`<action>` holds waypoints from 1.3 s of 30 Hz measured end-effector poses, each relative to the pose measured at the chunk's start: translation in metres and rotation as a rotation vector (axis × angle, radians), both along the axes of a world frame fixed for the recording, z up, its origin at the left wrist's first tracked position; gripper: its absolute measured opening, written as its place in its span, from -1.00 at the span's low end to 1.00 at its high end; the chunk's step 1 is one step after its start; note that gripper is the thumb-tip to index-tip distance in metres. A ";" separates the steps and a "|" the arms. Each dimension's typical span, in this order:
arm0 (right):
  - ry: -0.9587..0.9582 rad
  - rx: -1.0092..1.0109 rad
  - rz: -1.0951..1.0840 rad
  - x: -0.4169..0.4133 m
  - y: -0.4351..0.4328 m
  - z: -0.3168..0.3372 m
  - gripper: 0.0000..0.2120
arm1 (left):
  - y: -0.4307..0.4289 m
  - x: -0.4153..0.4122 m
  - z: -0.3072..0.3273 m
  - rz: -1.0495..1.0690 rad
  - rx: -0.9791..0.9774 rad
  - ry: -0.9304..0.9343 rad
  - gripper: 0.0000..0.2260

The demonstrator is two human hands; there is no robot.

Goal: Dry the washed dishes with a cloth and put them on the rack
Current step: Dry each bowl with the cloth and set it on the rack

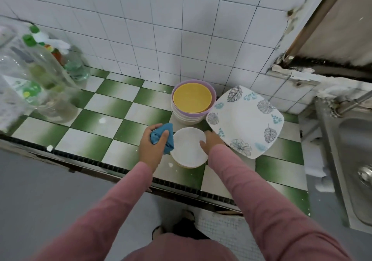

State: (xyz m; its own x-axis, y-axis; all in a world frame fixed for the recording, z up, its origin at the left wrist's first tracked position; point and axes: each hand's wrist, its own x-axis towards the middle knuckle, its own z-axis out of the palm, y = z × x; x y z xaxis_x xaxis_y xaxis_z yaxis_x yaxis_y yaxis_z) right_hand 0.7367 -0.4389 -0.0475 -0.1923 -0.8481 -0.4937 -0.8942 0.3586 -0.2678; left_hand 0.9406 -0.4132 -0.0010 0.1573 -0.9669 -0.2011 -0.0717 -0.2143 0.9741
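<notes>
Cloth (162, 137) bunched in my left grip (150, 147), clenched round it; my right grip (210, 143) pinches the right rim of the white bowl (187, 150), on the near bench (96, 135), left of the plate (245, 119).

long pink sleeves (261, 190) cover both arms to the wrists.

Shows a bench (90, 137) tiled in green and white squares, with a dark strip along the front edge and small white spots here and there. Carries a stack of bowls (192, 101) at the back by the wall, yellow one on top, with a square leaf plate (244, 121) just beside it on the right and a stack of white dishes (188, 150) in front, near the edge. Has clear bottles (50, 83) with green caps well apart on the left.
</notes>
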 end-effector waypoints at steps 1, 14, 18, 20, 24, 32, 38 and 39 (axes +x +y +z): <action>0.018 0.002 0.011 0.001 -0.003 -0.001 -0.60 | -0.003 0.000 0.001 -0.005 -0.004 -0.017 -0.78; 0.132 0.097 -0.004 0.001 -0.015 -0.011 -0.61 | -0.023 0.006 -0.003 -0.023 0.028 -0.026 -0.83; 0.099 0.073 -0.017 0.001 -0.013 -0.009 -0.64 | -0.026 0.008 -0.003 -0.031 0.035 -0.033 -0.83; 0.096 0.044 -0.012 0.003 -0.013 -0.006 -0.64 | -0.027 0.007 -0.002 -0.036 0.033 -0.031 -0.84; 0.102 0.021 0.034 0.005 -0.011 0.002 -0.61 | -0.027 0.005 -0.001 -0.049 0.037 -0.007 -0.84; 0.092 -0.049 0.059 0.007 0.002 0.016 -0.64 | -0.023 0.010 -0.003 -0.035 0.040 0.014 -0.81; 0.071 -0.098 0.052 0.012 0.010 0.025 -0.64 | -0.017 0.010 -0.004 -0.044 0.030 0.026 -0.81; 0.067 -0.106 0.046 0.012 0.011 0.026 -0.64 | -0.016 0.010 -0.004 -0.045 0.023 0.029 -0.82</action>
